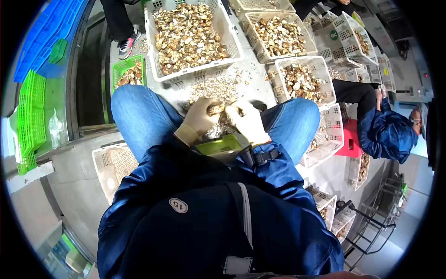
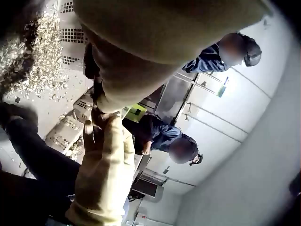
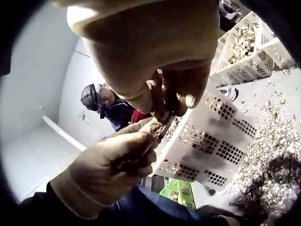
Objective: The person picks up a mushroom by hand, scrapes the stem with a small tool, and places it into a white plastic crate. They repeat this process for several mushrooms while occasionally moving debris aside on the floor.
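Both hands wear cream gloves and meet between the knees. My left hand pinches a mushroom, whose rough tan surface also shows in the right wrist view. From the other side, my right hand has its fingers curled close against that mushroom. A thin grey blade-like strip shows at the right fingertips; most of what this hand grips is hidden. In the left wrist view the left hand fills the top, hiding the mushroom. A green container sits just below the hands, near the lap.
Pale scraps cover the floor ahead. A large white crate of mushrooms stands front left, with a small green basket beside it. More mushroom crates line the right. Another person sits at the right.
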Action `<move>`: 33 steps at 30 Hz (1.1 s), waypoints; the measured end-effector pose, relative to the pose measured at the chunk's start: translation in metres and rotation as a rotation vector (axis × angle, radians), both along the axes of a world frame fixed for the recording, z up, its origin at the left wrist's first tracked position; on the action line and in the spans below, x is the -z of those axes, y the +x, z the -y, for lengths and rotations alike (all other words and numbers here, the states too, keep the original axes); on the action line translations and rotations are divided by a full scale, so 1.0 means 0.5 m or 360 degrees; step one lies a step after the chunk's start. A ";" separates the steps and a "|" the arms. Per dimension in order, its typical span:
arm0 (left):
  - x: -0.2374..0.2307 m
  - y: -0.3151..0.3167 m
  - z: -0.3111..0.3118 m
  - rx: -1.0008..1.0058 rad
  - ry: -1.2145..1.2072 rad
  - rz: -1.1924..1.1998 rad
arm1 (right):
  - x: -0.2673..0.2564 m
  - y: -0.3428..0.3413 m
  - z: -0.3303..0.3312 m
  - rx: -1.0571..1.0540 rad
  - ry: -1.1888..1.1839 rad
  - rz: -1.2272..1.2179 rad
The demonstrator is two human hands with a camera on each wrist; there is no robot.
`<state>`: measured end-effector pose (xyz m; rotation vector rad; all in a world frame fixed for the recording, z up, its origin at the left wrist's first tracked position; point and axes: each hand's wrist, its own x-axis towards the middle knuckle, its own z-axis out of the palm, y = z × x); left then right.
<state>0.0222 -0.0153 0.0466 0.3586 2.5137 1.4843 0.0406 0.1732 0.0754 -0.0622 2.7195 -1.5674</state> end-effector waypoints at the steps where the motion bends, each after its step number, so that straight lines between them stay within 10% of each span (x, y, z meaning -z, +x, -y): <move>1: -0.011 -0.001 -0.002 -0.0027 -0.0055 0.0007 | -0.004 0.001 0.004 -0.0081 0.0055 -0.0119; 5: -0.030 0.004 -0.006 -0.0012 0.0035 -0.0054 | 0.021 -0.005 -0.010 0.0201 -0.0165 0.0385; 17: 0.001 0.000 0.001 0.0134 -0.0266 -0.0416 | 0.028 0.005 0.007 0.0063 -0.0176 0.0017; 29: -0.025 -0.010 0.001 0.0278 -0.0728 -0.0448 | 0.032 -0.004 -0.022 0.0176 -0.0644 0.0649; 33: -0.030 -0.014 0.002 0.0178 -0.0528 -0.0647 | 0.034 0.000 -0.012 -0.0036 -0.0560 0.0146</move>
